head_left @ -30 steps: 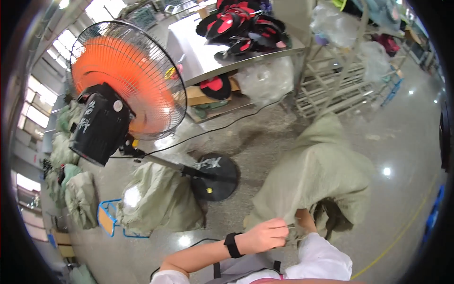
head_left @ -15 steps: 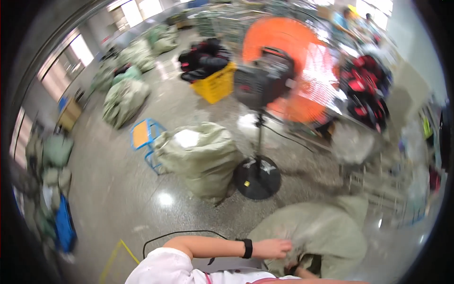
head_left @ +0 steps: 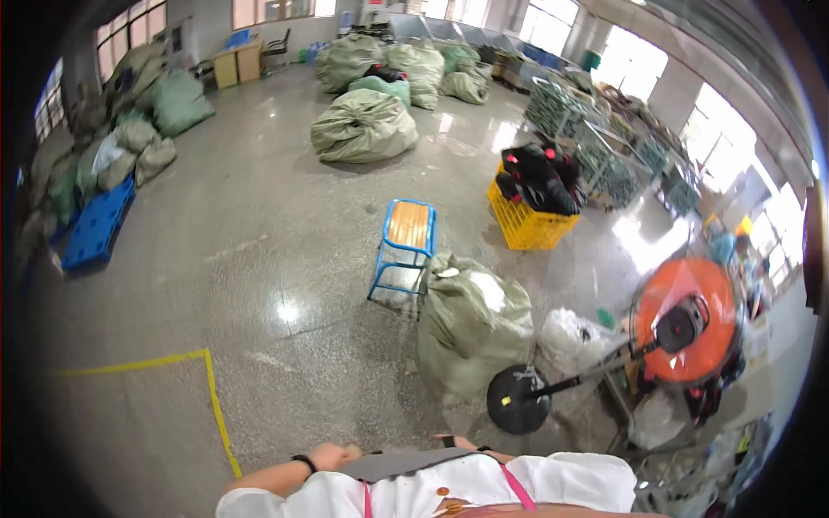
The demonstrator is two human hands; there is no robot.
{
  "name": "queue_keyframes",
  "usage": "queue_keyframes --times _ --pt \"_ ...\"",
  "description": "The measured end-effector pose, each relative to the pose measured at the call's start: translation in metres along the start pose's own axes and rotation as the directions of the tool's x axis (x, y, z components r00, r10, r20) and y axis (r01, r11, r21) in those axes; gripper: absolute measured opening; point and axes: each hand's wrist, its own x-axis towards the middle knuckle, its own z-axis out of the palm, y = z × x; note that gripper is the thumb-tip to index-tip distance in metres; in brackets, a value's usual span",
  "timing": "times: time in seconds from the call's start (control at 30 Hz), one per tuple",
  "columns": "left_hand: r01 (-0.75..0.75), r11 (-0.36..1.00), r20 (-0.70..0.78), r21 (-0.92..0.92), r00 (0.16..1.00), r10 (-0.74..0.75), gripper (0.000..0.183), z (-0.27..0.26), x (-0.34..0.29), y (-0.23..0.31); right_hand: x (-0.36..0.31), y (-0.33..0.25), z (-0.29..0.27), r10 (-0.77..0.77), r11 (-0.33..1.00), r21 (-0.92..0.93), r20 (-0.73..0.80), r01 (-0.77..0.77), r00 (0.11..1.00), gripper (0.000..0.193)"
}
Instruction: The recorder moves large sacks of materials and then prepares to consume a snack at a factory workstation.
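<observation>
1. Looking down, you are seeing your left hand at the lower edge, blurred, with a black band circling its wrist; its grip is appearing too unclear to tell clenched from released.
2. Your right hand is showing only in part above the gray cloth apron that you are wearing; you cannot tell whether its grip is grasping anything.
3. Ahead of your hands, the bulky, pale green woven sack is standing upright on the glossy gray floor, nearest your right hand and apart from it.
4. Just right of the sack's foot, the round black base is supporting the tilted-looking orange pedestal fan.
5. Behind the sack, to its left, the blue tubular stool with a slatted wooden seat is standing partly covered by it.
6. Farther back, the yellow plastic crate is holding black and red soft items.
7. To your left, a yellow floor line is turning a corner, and beyond it a blue plastic pallet is lying near piled sacks.
</observation>
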Motion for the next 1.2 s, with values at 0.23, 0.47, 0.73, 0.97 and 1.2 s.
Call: queue_keyframes --times 0.23,0.47,0.73,0.97,1.2 --pt "-0.27 0.932 -0.306 -0.241 0.933 0.191 0.024 -0.132 0.078 -0.124 0.072 0.01 -0.203 0.059 0.951 -0.3 0.399 0.069 0.915 0.046" --pt "-0.119 0.912 -0.494 -0.392 0.864 -0.099 0.029 -0.355 0.196 -0.153 0.289 0.006 -0.39 0.132 0.961 -0.274 0.313 -0.043 0.94 0.041" --pt "-0.006 0.873 -0.184 -0.489 0.978 -0.096 0.037 -0.47 0.324 -0.323 0.457 0.0 -0.686 0.131 0.904 0.425 -0.353 0.034 0.927 0.023" --pt "0.151 0.96 -0.147 -0.237 0.971 -0.189 0.056 -0.705 0.462 -0.398 0.53 0.051 -0.758 0.157 0.929 0.366 -0.241 -0.06 0.958 0.022" --pt "0.242 0.969 -0.111 0.042 0.965 -0.236 0.076 -0.94 0.612 -0.35 0.448 0.148 -0.736 0.7 0.587 0.594 -0.032 -0.55 0.713 0.033"
